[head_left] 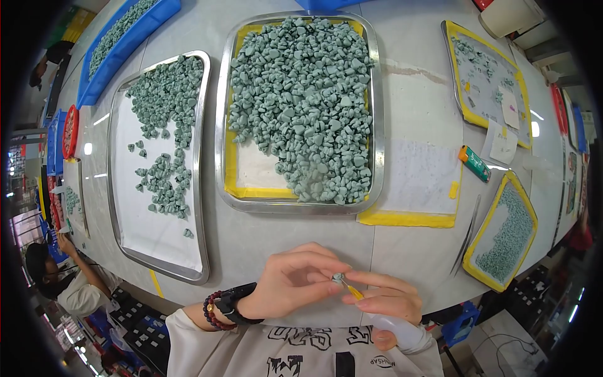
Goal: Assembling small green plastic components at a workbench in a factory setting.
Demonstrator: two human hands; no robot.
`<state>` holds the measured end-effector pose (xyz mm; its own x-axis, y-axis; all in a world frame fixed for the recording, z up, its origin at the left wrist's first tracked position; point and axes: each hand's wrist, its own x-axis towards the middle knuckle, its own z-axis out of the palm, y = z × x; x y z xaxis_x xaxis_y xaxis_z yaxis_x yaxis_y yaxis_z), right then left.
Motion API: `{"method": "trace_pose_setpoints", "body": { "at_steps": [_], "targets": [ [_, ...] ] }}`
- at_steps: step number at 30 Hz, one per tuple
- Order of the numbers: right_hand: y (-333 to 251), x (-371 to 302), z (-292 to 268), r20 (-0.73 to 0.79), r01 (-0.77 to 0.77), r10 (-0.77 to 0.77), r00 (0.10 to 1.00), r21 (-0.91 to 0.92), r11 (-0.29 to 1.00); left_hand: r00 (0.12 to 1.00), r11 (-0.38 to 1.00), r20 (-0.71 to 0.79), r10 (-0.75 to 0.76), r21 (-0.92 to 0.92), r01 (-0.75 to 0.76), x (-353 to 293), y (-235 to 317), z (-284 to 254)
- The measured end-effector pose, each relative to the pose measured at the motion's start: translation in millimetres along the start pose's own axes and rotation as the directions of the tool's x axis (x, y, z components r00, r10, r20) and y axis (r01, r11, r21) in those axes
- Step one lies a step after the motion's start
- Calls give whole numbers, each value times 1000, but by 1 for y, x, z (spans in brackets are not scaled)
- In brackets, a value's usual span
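Near the table's front edge, my left hand (298, 279) pinches a small grey-green piece (338, 277) between thumb and fingertips. Facing it, my right hand (389, 298) is closed on a thin tool with a yellow part (355, 293); its tip is close to the piece, and I cannot tell if they touch. The tool's exact kind is too small to make out. Beyond my hands lies a metal tray (221, 157) edged inside with yellow tape, heaped with similar grey-green pieces (301, 100).
On the left, a second metal tray (113, 188) holds fewer pieces. A blue bin (88, 88) stands behind it. To the right are a yellow-edged sheet (414, 182), a lighter (475, 164), tweezers (468, 235) and a small yellow-rimmed tray (527, 213). A person (75, 289) sits far left.
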<state>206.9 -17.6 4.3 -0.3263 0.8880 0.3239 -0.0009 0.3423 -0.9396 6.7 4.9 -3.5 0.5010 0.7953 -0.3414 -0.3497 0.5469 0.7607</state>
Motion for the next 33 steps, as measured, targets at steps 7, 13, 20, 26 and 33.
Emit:
{"method": "trace_pose_setpoints", "body": {
  "at_steps": [7, 13, 20, 26, 33],
  "targets": [
    [0, -6, 1, -40, -69, 73, 997, 85, 994, 1000, 1000, -5, -24, -6, 24, -1, 0, 0],
    [-2, -3, -2, -18, -59, 60, 998, 43, 997, 1000, 1000, -4, -20, 23, 20, 0, 1, 1],
    [-6, -5, -24, -85, -41, -1, 996, -496, 868, 1000, 1000, -2, -20, -23, 20, -3, -5, -5],
    [2, -14, -41, 28, -27, 116, 993, -898, 440, 999, 998, -39, -10, -66, 7, 1, -3, 1],
    [-23, -60, -135, -600, -613, 130, 789, -762, 206, 1000, 1000, -18, -18, -16, 18, 3, -5, 2]
  ]
}}
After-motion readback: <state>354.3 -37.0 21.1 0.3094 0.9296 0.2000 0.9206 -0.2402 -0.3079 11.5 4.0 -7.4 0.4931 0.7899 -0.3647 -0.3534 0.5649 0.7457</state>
